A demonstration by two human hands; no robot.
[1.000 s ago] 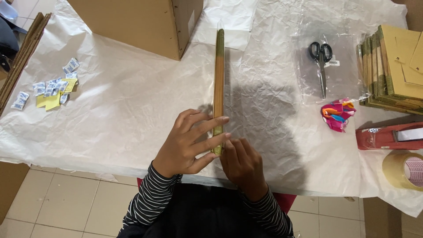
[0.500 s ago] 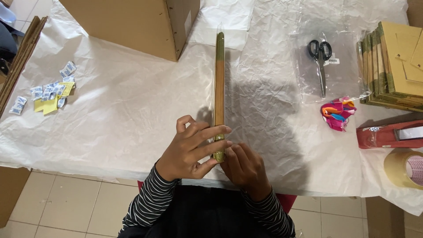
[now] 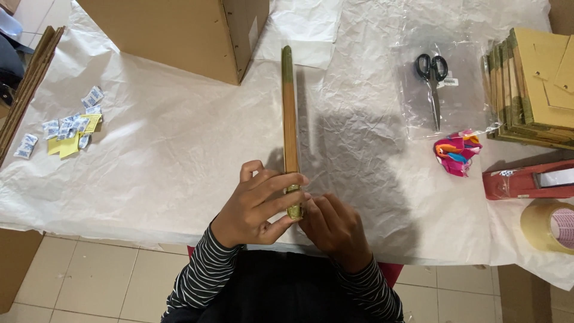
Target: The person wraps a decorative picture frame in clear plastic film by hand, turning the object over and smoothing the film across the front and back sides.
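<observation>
A long, thin flat cardboard piece point(image 3: 290, 113) stands on edge on the white paper-covered table point(image 3: 167, 155), running away from me with a green band at its far end. My left hand point(image 3: 257, 203) grips its near end, fingers laid across the top and thumb underneath. My right hand point(image 3: 335, 227) touches the same near end from the right, fingers curled against it.
A large cardboard box point(image 3: 179, 33) stands at the back left. Small sachets and yellow slips point(image 3: 69, 128) lie at far left. Scissors point(image 3: 433, 84) on a clear bag, a stack of flat cardboard point(image 3: 532, 84), a colourful bundle point(image 3: 457, 152), a red tape dispenser point(image 3: 526, 179) and a tape roll point(image 3: 547, 224) sit right.
My left hand's fingers have closed more tightly around the near end of the cardboard piece. The piece itself stays in place.
</observation>
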